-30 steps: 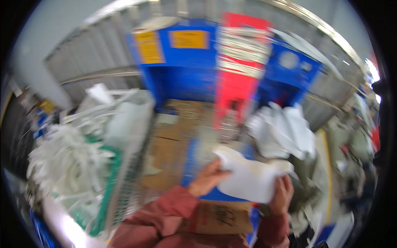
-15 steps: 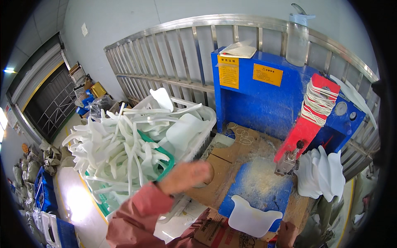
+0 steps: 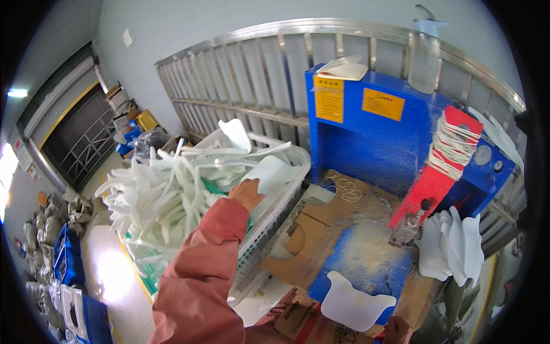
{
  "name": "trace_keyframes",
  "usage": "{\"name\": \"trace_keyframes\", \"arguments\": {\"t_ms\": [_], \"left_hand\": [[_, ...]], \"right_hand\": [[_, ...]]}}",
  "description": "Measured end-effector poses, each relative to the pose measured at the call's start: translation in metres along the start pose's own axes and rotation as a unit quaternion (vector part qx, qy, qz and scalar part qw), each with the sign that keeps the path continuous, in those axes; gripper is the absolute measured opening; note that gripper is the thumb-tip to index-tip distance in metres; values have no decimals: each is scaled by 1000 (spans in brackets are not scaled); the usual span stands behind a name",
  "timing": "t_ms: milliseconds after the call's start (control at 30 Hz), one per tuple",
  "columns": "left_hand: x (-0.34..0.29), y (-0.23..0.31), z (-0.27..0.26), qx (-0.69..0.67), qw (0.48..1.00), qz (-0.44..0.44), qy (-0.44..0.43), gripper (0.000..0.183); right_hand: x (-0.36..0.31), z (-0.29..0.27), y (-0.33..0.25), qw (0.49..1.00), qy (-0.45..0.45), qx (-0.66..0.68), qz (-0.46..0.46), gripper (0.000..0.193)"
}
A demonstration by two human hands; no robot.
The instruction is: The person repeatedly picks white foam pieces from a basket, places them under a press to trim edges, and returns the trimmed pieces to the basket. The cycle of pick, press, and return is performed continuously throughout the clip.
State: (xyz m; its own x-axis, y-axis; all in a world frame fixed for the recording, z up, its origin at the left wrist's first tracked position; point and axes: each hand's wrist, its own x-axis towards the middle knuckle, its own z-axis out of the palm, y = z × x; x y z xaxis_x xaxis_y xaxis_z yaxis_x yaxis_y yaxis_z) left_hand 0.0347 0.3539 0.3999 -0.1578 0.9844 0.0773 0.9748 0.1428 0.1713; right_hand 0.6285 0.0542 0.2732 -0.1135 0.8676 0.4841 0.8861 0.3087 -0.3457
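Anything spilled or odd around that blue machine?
Yes: pale powdery debris is scattered across the flat blue work pad, looking spilled. Off-white cord wraps unevenly around the slanted red arm, which seems improvised.

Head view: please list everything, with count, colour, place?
Railing: one, silver, behind machine
Machine: one, blue, right
Labels: two, yellow, machine front
Bottle: one, clear, upper right
Bar: one, red, machine's right
Pad: one, blue, below bar
Loose pieces: many, white, left
Stacked pieces: several, white, right
Curved piece: one, white, front
Baskets: two, white and green, left
Bundles and crates: several, grey, blue, far left
Left hand: one, bare, at basket
Right hand: one, shadowed, lower edge
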Motion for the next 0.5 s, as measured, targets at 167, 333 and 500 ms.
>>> {"name": "trace_keyframes", "arguments": {"t_ms": [167,333,500], "left_hand": [[-84,-33,-111,-148,988,35,38,44],[-145,-94,-106,-123,988,-83,52,56],[-146,-165,-13,-47,997,4,60,69]], "right_hand": [[-3,2,-16,978,-67,48,190,23],[28,8,-14,990,39,40,-126,27],[35,-29,-52,916,-175,181,311,21]]}}
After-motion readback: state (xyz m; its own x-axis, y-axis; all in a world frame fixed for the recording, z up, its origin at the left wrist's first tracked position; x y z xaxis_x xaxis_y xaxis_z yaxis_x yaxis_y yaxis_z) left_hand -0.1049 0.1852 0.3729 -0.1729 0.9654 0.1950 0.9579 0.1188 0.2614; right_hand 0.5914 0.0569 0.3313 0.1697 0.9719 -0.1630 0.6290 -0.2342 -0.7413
